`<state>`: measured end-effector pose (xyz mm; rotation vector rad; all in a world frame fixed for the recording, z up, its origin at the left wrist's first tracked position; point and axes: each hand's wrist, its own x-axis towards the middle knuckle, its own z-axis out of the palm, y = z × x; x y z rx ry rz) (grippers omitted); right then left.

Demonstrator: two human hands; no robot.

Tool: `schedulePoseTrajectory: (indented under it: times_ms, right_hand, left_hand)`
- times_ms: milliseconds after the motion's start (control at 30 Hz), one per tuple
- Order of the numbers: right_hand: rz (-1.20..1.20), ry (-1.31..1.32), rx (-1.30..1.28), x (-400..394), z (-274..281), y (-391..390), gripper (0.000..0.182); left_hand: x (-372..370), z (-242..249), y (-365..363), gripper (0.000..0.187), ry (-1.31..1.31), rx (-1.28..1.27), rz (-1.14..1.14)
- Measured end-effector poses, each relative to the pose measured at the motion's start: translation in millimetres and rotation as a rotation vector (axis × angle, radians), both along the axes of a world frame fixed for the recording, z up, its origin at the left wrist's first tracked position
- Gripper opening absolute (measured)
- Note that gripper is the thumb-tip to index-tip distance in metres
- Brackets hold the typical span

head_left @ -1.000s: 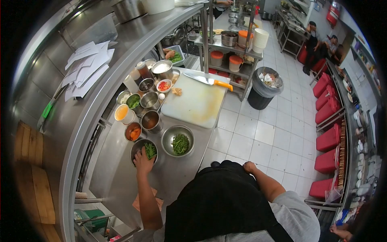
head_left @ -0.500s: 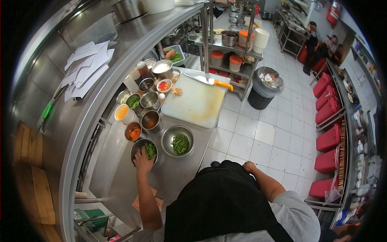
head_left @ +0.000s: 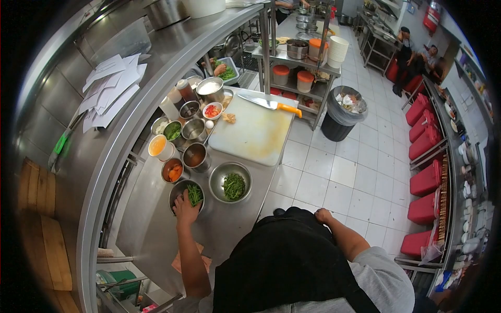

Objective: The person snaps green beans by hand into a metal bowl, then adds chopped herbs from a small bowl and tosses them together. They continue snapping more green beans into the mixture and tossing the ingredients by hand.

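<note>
My left hand [head_left: 185, 206] reaches into a steel bowl [head_left: 177, 189] at the near end of the steel counter [head_left: 156, 235], its fingers closed around green vegetable pieces [head_left: 195, 194] inside it. My right hand [head_left: 322, 215] rests at my hip against my black apron, fingers curled, holding nothing. Beside the first bowl stands a second steel bowl of chopped greens [head_left: 233, 185]. A small pot of orange carrot pieces [head_left: 173, 171] sits just beyond my left hand.
A white cutting board [head_left: 254, 135] carries an orange-handled knife [head_left: 271, 106]. Several small steel pots of ingredients line the counter's left side. A black bin [head_left: 340, 116] stands on the tiled floor. Papers [head_left: 110, 86] lie on the upper shelf. People sit at the far right.
</note>
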<state>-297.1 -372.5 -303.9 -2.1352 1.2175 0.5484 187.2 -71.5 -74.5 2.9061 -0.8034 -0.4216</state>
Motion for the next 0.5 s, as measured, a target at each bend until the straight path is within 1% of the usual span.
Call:
schedulePoseTrajectory:
  times_ms: [67, 133, 200, 333, 433, 500]
  right_hand:
    - [0.026, -0.024, -0.028, -3, -9, -1, 0.041]
    - [0.053, -0.048, -0.055, -2, -1, 1, 0.041]
    - [0.011, -0.016, 0.002, 0, 8, 2, 0.041]
    - [-0.024, -0.004, 0.013, 3, 16, 3, 0.041]
    - [0.006, -0.002, -0.003, 2, 12, 2, 0.041]
    - [0.069, 0.010, -0.007, 1, 7, 0, 0.041]
  left_hand:
    - [0, -1, 0, 0.082, -0.004, -0.002, -0.003]
    - [-1, 0, 0, 0.082, -0.009, -0.003, -0.007]
    - [-2, 1, 0, 0.082, -0.003, -0.004, 0.003]
    - [0, -2, 0, 0.082, -0.017, -0.002, -0.003]
    - [-1, -1, 0, 0.082, -0.008, 0.000, -0.003]
    - [0, -4, 1, 0.082, -0.040, -0.004, -0.009]
